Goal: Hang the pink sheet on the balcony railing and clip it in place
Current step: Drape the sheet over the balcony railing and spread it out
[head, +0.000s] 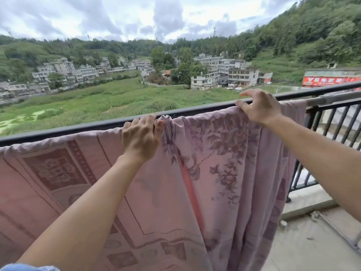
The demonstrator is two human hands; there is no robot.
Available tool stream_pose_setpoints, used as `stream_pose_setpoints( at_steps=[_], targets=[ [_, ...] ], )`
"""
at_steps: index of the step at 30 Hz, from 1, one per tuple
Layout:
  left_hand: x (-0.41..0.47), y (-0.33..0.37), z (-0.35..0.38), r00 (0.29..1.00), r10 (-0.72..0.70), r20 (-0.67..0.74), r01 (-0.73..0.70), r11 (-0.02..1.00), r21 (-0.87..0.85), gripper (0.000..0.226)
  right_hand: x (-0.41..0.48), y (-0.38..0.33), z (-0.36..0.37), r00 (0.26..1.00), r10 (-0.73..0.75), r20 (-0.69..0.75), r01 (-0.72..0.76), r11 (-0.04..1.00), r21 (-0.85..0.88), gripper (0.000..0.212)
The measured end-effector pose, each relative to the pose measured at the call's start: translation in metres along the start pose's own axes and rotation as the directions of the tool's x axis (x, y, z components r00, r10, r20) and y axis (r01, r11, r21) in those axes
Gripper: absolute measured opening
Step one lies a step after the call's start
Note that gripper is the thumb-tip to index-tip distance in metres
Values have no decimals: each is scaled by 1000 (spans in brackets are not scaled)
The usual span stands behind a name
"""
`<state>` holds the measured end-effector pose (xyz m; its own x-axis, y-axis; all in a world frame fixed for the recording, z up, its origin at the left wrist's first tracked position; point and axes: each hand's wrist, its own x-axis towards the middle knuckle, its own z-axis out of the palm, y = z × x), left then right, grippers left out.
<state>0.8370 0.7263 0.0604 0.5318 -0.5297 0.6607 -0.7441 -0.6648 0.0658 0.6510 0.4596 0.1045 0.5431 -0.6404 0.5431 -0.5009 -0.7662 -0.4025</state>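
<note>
The pink sheet (214, 173), patterned with flowers and borders, hangs draped over the dark balcony railing (78, 128) and falls toward the floor. My left hand (141, 137) grips a bunched fold of the sheet at the rail's top, fingers curled over it. To the right, my right hand (257, 108) rests on the sheet's upper edge at the rail, thumb pressing the cloth and fingers spread above. No clip shows in either hand.
A grey metal pole (332, 98) lies along the railing at the right. Vertical black bars (340, 124) stand beyond the sheet's right edge. A concrete ledge and floor (312, 241) lie at lower right. Beyond the rail are fields and buildings.
</note>
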Motion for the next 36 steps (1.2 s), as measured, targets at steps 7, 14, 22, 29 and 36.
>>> stream_pose_setpoints(
  at_steps=[7,14,22,29,36],
  targets=[
    [6,-2,5,998,44,-39,-44,999,5,60,-5,-28,43,976,-191,-101,211,941,264,19],
    [1,3,-3,996,76,-37,-76,997,1,58,20,37,-2,974,193,-122,-197,980,-27,26],
    [0,2,-2,993,112,-47,-111,994,22,55,-15,-39,33,975,-190,120,191,982,3,49],
    [1,6,3,988,129,-82,-128,992,14,53,-15,31,20,997,-79,0,77,981,-178,57],
    [3,50,-6,987,148,-64,-155,980,-126,36,-14,45,13,988,27,-149,-19,999,50,47]
  ],
)
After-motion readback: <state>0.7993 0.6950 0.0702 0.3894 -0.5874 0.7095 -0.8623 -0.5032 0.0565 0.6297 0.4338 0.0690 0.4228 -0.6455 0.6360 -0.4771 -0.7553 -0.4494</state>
